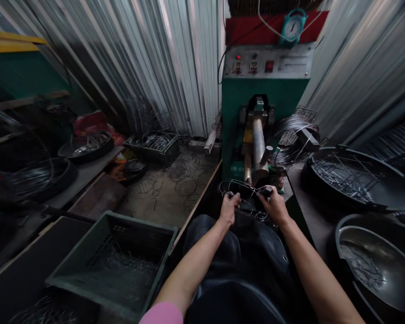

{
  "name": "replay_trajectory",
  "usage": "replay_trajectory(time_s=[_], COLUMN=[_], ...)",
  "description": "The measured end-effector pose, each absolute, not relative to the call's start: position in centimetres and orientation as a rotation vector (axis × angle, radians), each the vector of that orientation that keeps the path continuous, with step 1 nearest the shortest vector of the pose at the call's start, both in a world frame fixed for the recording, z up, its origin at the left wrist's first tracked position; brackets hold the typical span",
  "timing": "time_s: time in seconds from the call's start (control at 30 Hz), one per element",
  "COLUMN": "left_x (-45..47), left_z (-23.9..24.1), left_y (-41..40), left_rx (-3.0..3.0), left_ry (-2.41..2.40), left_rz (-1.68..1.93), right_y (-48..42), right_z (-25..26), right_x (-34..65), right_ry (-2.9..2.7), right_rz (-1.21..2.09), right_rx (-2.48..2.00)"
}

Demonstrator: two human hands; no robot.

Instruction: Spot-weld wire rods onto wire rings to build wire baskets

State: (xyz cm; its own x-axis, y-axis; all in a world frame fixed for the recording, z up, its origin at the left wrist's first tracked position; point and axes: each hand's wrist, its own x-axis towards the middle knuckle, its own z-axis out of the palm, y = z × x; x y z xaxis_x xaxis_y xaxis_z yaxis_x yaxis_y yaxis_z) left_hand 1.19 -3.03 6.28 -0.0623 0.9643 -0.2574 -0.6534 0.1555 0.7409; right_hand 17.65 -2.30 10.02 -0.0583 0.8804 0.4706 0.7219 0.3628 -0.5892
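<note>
Pale Chinese characters run low across the front of the green machine (231, 117), partly covered, too small to read in full! Above them, the metal control panel (293, 67) shows 1 lit red lamp and 1 red switch, its labels a blur, and 1 teal dial scale (292, 28) hangs over the top edge. Down below, 2 bare hands at work: the left hand (230, 208) has thumb and fingers pinched tight on 1 rounded, thin-wire frame (253, 189), and the right hand (273, 204) has its fingers closed on the other side, beside a dark patch that can't be made out. The frame sits just below the machine's lower front edge, right by the copper-coloured rod (247, 168); whether they touch, can't tell. On the right-hand bench (319, 198), in from its left edge, 2 big round vessels: 1 black pan (391, 189) and 1 shiny metal basin (391, 252), both bearing slim metal rods. Over left, 1 green plastic crate (140, 221), slotted walls, short metal pieces scattered inside!
</note>
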Motion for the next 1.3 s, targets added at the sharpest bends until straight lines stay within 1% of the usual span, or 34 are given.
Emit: replay_trajectory(time_s=[0.2,0.3,0.4,0.5,0.6,0.7,0.77,0.87,0.97,1.07,1.17,1.23,1.3], left_x=[0.9,0.9,0.9,1.1,2.1,3.8,4.9,6.0,6.2,6.0,5.6,5.4,5.4], left_z=[6.5,6.1,5.6,4.8,3.6,2.8,2.6,2.5,2.5,2.5,2.5,2.6,2.8], left_y=[-2.0,-1.7,-2.0,-3.3,-5.1,-5.9,-5.7,-4.9,-4.2,-4.1,-4.1,-4.0,-4.0], left_rx=[0.436,0.44,0.436,0.498,0.868,1.336,1.502,1.598,1.619,1.618,1.602,1.606,1.585], left_ry=[0.862,0.855,0.869,1.053,1.347,1.539,1.644,1.743,1.709,1.649,1.617,1.56,1.498], left_rz=[1.389,1.319,1.273,1.373,1.5,1.495,1.456,1.404,1.399,1.414,1.423,1.42,1.414], right_y=[-0.8,-0.7,-1.4,-2.5,-4.1,-5.3,-5.5,-5.4,-5.2,-5.6,-7.2,-9.1,-11.3], right_z=[10.8,11.1,10.7,8.9,6.8,5.5,5.3,5.4,5.5,6.1,6.8,6.4,4.9], right_x=[16.9,16.6,17.4,19.6,21.5,22.1,22.1,22.1,22.0,22.1,23.2,24.1,24.5], right_ry=[-1.831,-1.778,-1.521,-1.115,-0.895,-0.95,-1.068,-1.244,-1.258,-1.079,-0.829,-0.807,-0.915], right_rz=[0.26,0.365,0.539,0.632,0.653,0.648,0.695,0.795,0.827,0.803,0.576,0.433,0.456], right_rx=[-1.409,-1.367,-1.251,-1.153,-1.169,-1.272,-1.295,-1.281,-1.274,-1.244,-1.211,-1.298,-1.467])
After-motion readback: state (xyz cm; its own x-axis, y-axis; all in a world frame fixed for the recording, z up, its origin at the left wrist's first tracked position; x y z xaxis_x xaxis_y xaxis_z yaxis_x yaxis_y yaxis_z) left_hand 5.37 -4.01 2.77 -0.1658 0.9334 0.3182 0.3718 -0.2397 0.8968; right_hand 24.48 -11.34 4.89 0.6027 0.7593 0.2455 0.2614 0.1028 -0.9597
